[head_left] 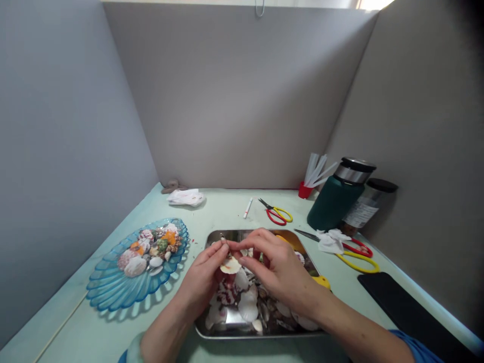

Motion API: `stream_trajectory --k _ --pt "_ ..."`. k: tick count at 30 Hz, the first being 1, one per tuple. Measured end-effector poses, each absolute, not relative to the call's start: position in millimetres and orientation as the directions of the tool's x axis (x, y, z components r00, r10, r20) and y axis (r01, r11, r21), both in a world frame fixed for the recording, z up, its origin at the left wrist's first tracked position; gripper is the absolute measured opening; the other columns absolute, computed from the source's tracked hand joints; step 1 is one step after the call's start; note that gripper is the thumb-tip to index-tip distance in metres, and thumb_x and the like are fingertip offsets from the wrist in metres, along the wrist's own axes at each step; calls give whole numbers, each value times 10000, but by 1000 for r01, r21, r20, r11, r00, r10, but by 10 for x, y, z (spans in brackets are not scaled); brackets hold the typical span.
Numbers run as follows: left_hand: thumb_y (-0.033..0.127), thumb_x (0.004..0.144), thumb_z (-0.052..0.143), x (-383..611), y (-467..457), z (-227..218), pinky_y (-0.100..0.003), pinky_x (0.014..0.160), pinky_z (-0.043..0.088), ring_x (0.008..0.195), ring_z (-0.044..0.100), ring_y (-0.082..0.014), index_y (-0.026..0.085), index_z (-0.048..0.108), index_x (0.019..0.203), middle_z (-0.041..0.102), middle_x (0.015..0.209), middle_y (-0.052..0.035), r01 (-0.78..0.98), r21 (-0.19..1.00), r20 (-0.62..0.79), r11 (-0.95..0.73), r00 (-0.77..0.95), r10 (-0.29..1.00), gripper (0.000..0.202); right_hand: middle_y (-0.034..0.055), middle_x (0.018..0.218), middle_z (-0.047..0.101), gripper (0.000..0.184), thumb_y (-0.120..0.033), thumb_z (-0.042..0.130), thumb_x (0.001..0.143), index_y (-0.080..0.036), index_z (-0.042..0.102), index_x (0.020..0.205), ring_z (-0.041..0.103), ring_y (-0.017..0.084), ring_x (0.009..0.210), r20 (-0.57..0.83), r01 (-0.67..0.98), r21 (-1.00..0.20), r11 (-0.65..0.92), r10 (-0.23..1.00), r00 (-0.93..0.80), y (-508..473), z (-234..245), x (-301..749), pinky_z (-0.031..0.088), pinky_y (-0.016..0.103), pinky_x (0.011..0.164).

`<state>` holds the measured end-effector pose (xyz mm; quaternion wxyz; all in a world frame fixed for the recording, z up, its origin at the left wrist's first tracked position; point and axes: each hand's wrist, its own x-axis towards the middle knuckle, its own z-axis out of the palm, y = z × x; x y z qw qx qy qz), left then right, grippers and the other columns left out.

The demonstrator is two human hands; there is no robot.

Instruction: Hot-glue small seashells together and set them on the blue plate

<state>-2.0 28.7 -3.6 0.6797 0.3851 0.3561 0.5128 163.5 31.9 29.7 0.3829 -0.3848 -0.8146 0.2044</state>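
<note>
My left hand (pixel 206 269) is closed, its thumb and forefinger pinching a thin, dark little piece (pixel 222 236) whose kind is too small to tell. Just below those fingertips is a cream scallop shell (pixel 230 266). From the right, my right hand (pixel 278 259) reaches in with bent fingers; its forefinger meets the left fingertips and its thumb lies at the shell's edge. Both hands are above a metal tray (pixel 223 333) of loose shells, including a white shell (pixel 248 305) and a dark red striped shell (pixel 228 294). My right hand hides part of the tray.
To the left stands a blue scalloped dish (pixel 117 292) of colourful shells. Behind the tray lie scissors (pixel 278 214) and a white pen (pixel 248 207). At right are a green bottle (pixel 335 201), a second pair of scissors (pixel 357 254) under tissue (pixel 333 241), and a black phone (pixel 401 302).
</note>
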Motion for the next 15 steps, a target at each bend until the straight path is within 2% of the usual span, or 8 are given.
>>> stream_trajectory --k 4,7,9,11,15 --pt "332 825 570 -31 264 -54 -211 547 380 593 498 -131 157 671 713 581 648 -10 -135 989 -8 58 341 940 231 53 1014 571 318 -154 542 857 -247 550 1161 563 157 792 477 485 -586 649 760 -440 321 281 1617 450 297 730" --pt "315 841 534 -40 246 -75 -227 583 388 632 509 -153 165 667 697 584 663 -14 49 998 18 -42 410 912 246 42 897 592 197 -127 514 869 -217 643 989 565 162 807 465 477 -541 692 719 -516 347 265 1610 440 279 722" --pt "290 852 508 -40 243 -85 -239 624 404 678 525 -163 178 670 789 598 720 -13 56 997 24 -50 398 917 206 33 815 605 162 -114 523 861 -189 667 863 569 154 756 458 488 -556 673 737 -497 369 262 1614 434 264 687" --pt "227 834 527 -36 247 -92 -257 703 421 792 547 -183 200 650 944 620 842 -18 30 998 44 -60 388 921 167 28 799 626 156 -99 541 844 -181 672 822 579 147 744 466 474 -615 630 775 -426 387 271 1622 432 258 685" --pt "46 755 549 -34 257 -96 -277 931 354 1103 481 -204 254 554 1163 580 1150 -17 -42 990 138 -132 368 920 458 -5 754 662 141 -128 548 836 -203 667 842 586 131 688 365 332 -821 464 875 -318 394 289 1633 437 237 633"
